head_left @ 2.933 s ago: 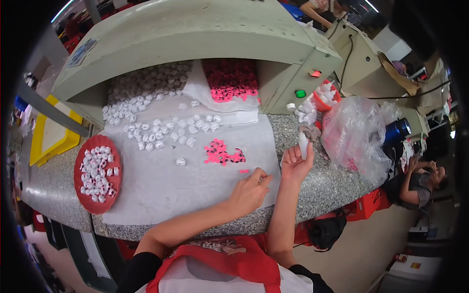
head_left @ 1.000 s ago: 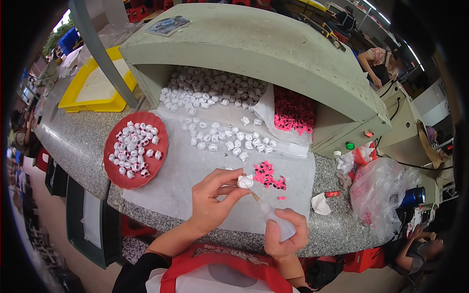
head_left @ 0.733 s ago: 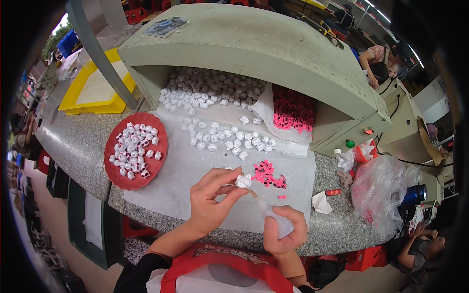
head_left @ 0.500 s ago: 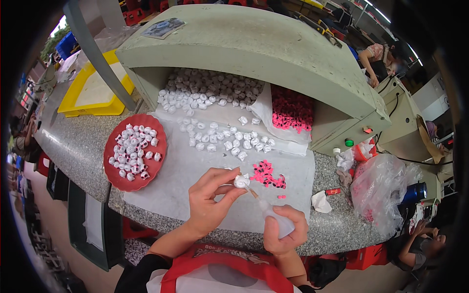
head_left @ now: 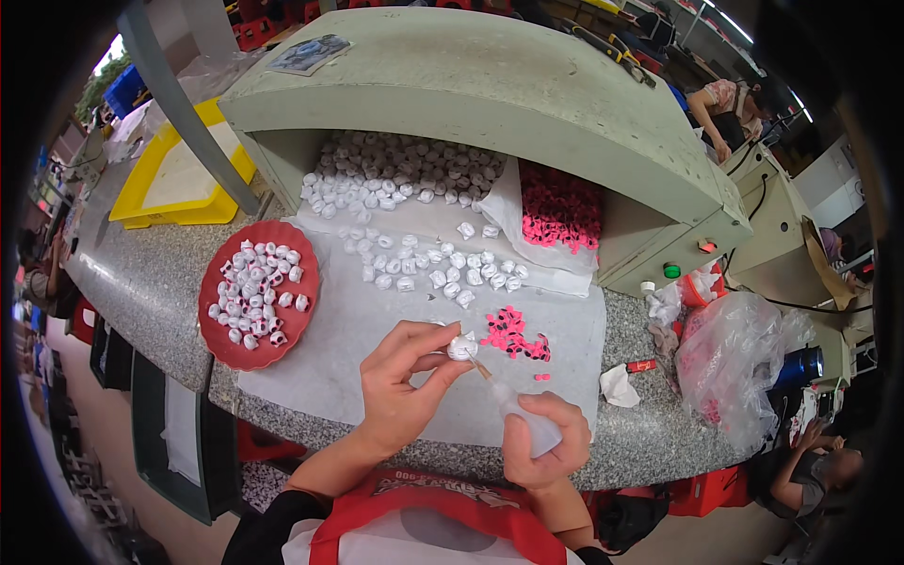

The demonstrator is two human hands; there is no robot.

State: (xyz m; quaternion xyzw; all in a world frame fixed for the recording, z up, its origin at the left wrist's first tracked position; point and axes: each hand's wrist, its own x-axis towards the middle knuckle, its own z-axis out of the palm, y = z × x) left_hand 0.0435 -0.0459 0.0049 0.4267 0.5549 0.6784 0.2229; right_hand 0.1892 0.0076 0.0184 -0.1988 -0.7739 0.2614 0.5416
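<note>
Grey counter beneath hands, people beyond

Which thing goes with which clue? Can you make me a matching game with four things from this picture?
Things:
1. squeeze bottle
2. red plate
3. white piece at the bottle's tip
4. yellow tray

Clues:
A. pinched in the left hand
B. behind a grey post
C. gripped by the right hand
D. carrying many small pieces

Pairs: 1-C, 2-D, 3-A, 4-B

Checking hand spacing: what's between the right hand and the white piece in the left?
In the head view: the pale bottle, held in the right hand, its narrow nozzle reaching to the white piece; contact unclear.
</note>
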